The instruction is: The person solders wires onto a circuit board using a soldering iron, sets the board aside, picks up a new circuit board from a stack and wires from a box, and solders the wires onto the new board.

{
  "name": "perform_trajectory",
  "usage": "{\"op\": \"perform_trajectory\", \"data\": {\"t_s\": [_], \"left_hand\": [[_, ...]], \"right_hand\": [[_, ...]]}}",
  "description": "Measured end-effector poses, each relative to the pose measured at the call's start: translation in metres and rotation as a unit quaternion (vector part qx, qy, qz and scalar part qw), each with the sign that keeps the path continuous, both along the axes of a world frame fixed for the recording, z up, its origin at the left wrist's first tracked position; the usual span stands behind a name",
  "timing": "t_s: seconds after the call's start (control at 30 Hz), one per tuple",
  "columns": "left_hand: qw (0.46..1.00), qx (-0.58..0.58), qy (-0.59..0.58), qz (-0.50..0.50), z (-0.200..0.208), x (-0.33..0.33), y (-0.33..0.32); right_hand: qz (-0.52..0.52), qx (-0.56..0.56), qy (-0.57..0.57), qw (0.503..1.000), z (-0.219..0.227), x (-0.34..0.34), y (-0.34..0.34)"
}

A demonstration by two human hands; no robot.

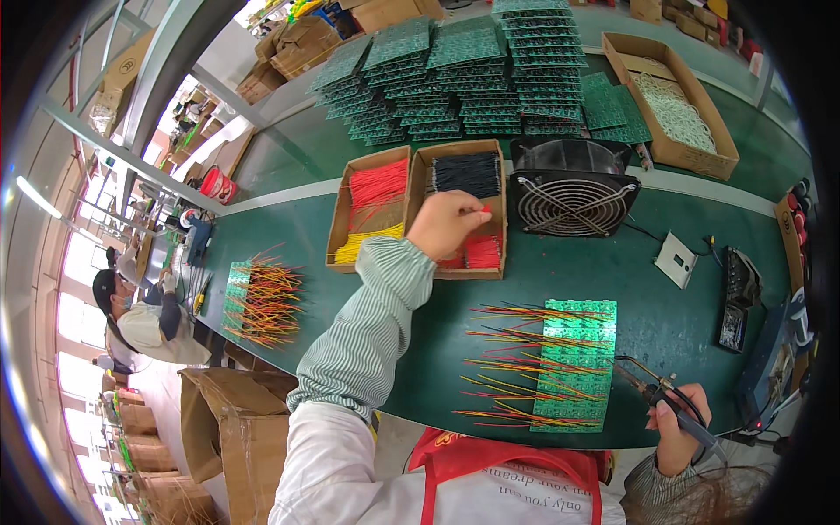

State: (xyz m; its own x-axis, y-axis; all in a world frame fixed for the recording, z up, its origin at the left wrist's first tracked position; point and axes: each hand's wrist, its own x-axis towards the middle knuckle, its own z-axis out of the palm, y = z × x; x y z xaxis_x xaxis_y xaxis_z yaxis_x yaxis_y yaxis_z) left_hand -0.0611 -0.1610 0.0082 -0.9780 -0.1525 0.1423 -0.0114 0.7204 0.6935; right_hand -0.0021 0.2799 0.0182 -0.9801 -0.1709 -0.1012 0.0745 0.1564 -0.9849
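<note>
Left hand: The person's left hand [444, 226] is over the right wire tray, its grip pinched on a small red piece [486, 210], too small to identify.
Right hand: The right hand [674, 442] has its grip curled around one soldering iron [698, 430], whose tip points at the right edge of the near circuit panel.
Wire trays: Two cardboard trays sit side by side on the green table [437, 350]. The left tray [339, 214] contains red wires [379, 186] above yellow wires [367, 243]; the right tray [472, 274] contains black wires [466, 173] above short red wires [483, 252].
Far box: One long cardboard box [696, 162], at upper right, holds white cords [669, 109].
Circuit panels: Two wired green panels lie on the table: the near circuit panel [577, 350], in front of the person, with wires fanning left; and a second panel [236, 293], farther left, with wires fanning right.
Board stacks: Four tall stacks of green circuit boards [472, 79] stand behind the trays.
Fan: One black fan [573, 203] stands just right of the trays.
</note>
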Motion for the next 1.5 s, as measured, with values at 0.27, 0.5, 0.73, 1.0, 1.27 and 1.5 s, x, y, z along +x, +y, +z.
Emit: {"op": "perform_trajectory", "data": {"t_s": [0.27, 0.5, 0.73, 1.0, 1.27, 1.5], "left_hand": [[0.982, 0.154, -0.093, 0.058, -0.022, 0.009, -0.012], [0.982, 0.154, -0.088, 0.066, -0.004, -0.002, -0.001], [0.996, 0.055, -0.06, 0.049, -0.024, -0.002, -0.001], [0.997, 0.036, -0.025, 0.067, -0.02, -0.001, -0.001], [0.996, 0.049, 0.021, 0.065, 0.04, 0.033, 0.033], [0.993, 0.095, 0.011, 0.073, 0.015, 0.089, 0.051]], "right_hand": [[-0.007, -0.04, -0.043, 0.998, 0.005, -0.006, -0.008], [0.005, -0.031, -0.033, 0.999, 0.005, -0.008, -0.004], [0.014, -0.035, -0.025, 0.999, 0.006, -0.011, -0.007], [0.006, -0.042, -0.028, 0.999, 0.004, -0.011, -0.009], [-0.005, -0.043, -0.024, 0.999, 0.007, -0.012, -0.01], [0.031, -0.054, 0.013, 0.998, 0.006, -0.012, -0.015]]}}
